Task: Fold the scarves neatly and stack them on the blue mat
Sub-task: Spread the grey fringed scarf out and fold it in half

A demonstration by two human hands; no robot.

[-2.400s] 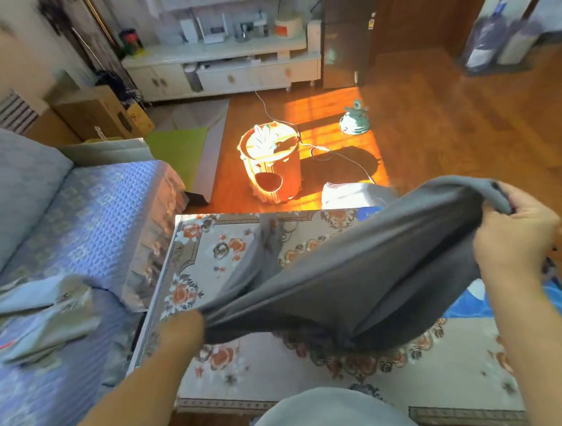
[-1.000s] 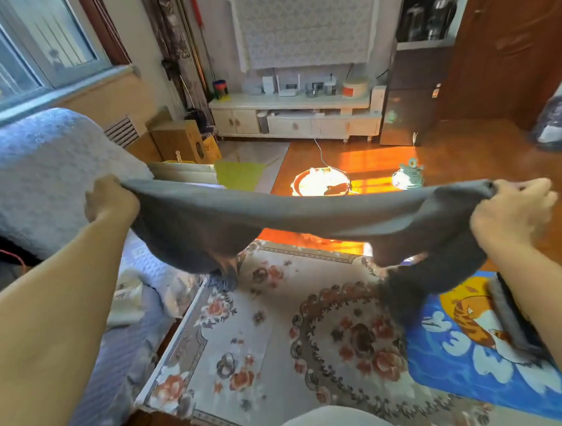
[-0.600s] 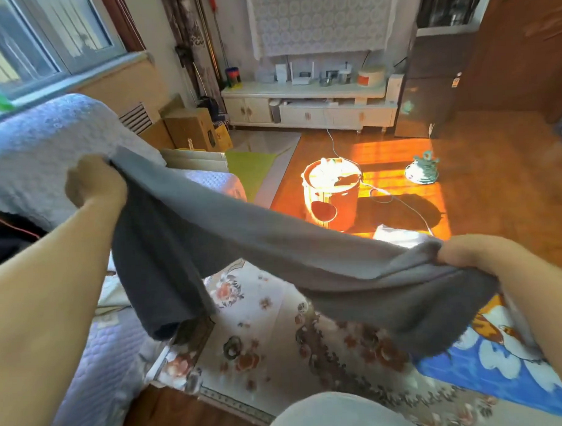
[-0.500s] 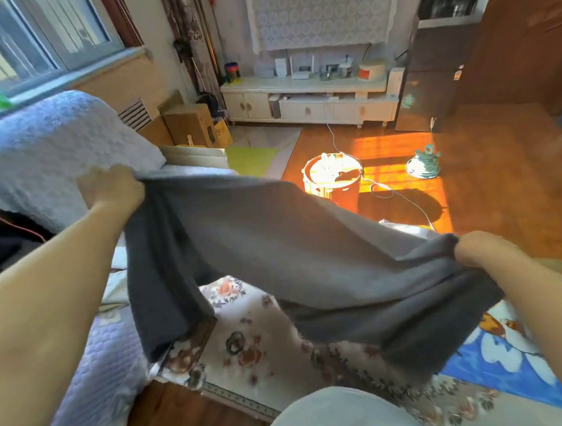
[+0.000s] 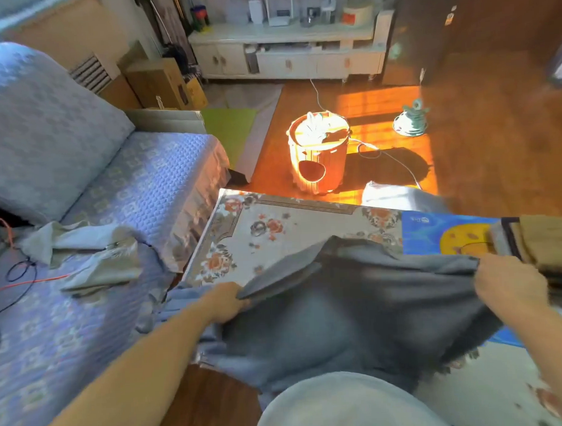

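Observation:
A dark grey scarf (image 5: 356, 312) is spread low over the near part of the floral table cover, doubled over with a flap raised at its far left. My left hand (image 5: 224, 302) grips its left edge. My right hand (image 5: 510, 283) grips its right edge. The blue mat (image 5: 433, 233) with a yellow cartoon figure lies on the right of the table. A stack of folded scarves (image 5: 543, 245), tan on top, rests on the mat just beyond my right hand. A pale grey-green scarf (image 5: 90, 251) lies crumpled on the sofa at left.
The floral table cover (image 5: 273, 225) shows beyond the scarf. A blue quilted sofa (image 5: 113, 193) runs along the left, with cables on its seat. A wooden bucket (image 5: 317, 151), a green fan (image 5: 410, 120) and a white cord sit on the wooden floor.
Both hands came down from chest height and closer together, bringing the grey scarf from stretched in the air down onto the table, folded over. My view tilted down.

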